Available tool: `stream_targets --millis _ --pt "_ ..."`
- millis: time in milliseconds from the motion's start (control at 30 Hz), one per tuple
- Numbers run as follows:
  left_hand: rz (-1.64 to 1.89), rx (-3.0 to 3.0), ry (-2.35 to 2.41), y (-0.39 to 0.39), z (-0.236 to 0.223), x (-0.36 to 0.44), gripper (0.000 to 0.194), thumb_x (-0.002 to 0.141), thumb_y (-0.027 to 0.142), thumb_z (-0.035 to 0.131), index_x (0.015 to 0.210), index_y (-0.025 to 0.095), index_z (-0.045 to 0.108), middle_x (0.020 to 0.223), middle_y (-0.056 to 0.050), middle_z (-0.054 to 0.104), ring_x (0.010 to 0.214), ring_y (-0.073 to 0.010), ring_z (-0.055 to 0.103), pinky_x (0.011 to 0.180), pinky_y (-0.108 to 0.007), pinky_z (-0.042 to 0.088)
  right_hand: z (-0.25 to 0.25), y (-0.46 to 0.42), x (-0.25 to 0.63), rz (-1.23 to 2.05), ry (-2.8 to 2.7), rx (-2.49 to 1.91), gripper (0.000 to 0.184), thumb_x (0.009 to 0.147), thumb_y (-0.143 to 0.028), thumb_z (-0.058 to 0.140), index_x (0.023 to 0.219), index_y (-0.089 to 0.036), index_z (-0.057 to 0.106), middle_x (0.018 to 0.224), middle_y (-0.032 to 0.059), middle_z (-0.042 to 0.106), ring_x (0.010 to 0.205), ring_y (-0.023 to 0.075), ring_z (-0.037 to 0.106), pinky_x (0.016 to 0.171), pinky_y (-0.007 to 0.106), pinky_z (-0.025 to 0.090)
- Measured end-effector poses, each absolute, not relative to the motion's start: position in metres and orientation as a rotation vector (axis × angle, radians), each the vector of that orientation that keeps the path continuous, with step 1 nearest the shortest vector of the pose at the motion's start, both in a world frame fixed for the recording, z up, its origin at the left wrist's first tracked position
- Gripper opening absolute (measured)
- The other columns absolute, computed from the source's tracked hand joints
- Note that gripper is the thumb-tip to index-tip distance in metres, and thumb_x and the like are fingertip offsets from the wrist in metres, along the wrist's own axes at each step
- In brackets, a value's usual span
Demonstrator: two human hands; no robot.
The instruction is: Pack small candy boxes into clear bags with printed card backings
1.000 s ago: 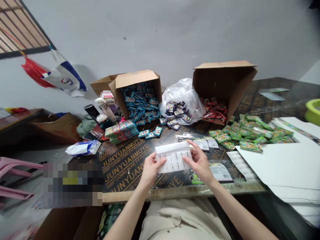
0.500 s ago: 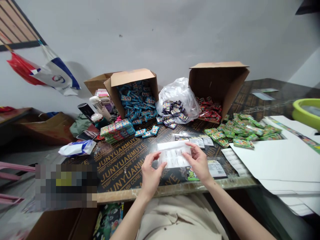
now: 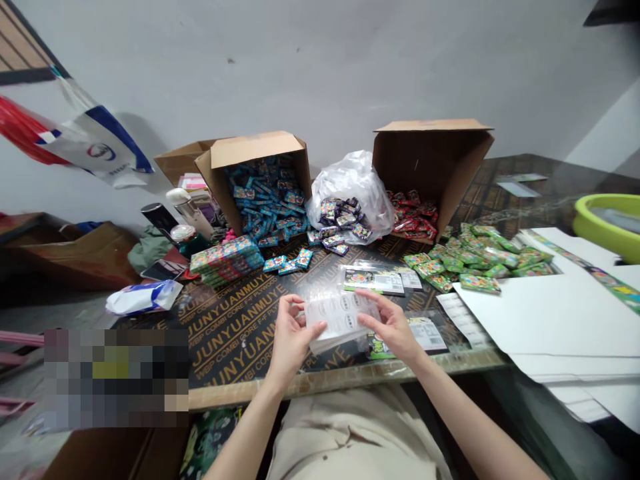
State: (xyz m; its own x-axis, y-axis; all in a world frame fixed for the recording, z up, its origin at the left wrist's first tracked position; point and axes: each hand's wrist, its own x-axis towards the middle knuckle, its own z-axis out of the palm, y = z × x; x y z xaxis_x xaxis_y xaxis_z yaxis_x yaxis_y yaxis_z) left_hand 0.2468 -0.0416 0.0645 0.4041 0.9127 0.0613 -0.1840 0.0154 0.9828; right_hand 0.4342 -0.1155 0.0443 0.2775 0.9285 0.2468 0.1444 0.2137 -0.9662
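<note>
Packing workshop, with cartons [image 3: 465, 177] of bright packets [image 3: 273, 207] on a plywood table [image 3: 220, 343]

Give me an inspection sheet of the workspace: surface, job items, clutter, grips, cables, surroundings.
Surface: dark table with yellowish lettering; white boards at right.
Job's things: white label sheet, held; flat clear packs just beyond it.
Clutter: blue packets in and before the left carton; purple packets at a clear bag; red packets in the right carton; green packets loose, some on the boards.
Grips: left grip and right grip each hold one side of the label sheet.
Cables: nothing seen.
Surroundings: grey wall behind; hanging bags upper left; lime tub far right; pixelated lower-left patch, contents unreadable.
</note>
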Motion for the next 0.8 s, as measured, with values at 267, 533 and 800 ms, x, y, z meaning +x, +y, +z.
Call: stream_targets --millis 267,533,800 --pt "0.799 1.312 0.882 -0.038 0.06 0.245 0.026 0.06 0.025 0.074 0.082 0.013 0.068 0.078 -0.005 0.068 0.067 -0.0157 0.061 0.063 -0.025 0.048 0.045 -0.114 0.432 0.866 -1.009 -1.308 0.026 0.066 -0.03 0.07 0.088 -0.017 0.071 0.075 0.0028 0.066 0.066 0.0164 0.058 0.053 0.025 0.048" --pt "0.877 1.572 1.006 -0.029 0.069 0.244 0.02 0.065 0.031 0.069 0.076 0.014 0.069 0.065 -0.002 0.064 0.059 -0.0135 0.055 0.057 -0.023 0.042 0.057 -0.117 0.424 0.548 -1.078 -1.532 0.018 0.072 -0.035 0.065 0.077 -0.019 0.07 0.073 0.0045 0.063 0.073 0.0189 0.055 0.07 0.033 0.045" --pt "0.83 1.85 0.974 -0.022 0.078 0.243 0.019 0.069 0.034 0.065 0.061 0.016 0.067 0.078 -0.004 0.061 0.077 -0.0163 0.055 0.071 -0.025 0.041 0.066 -0.119 0.428 0.717 -1.165 -1.528 0.025 0.079 -0.038 0.055 0.068 -0.017 0.061 0.062 -0.0004 0.054 0.06 0.0125 0.048 0.057 0.025 0.037"
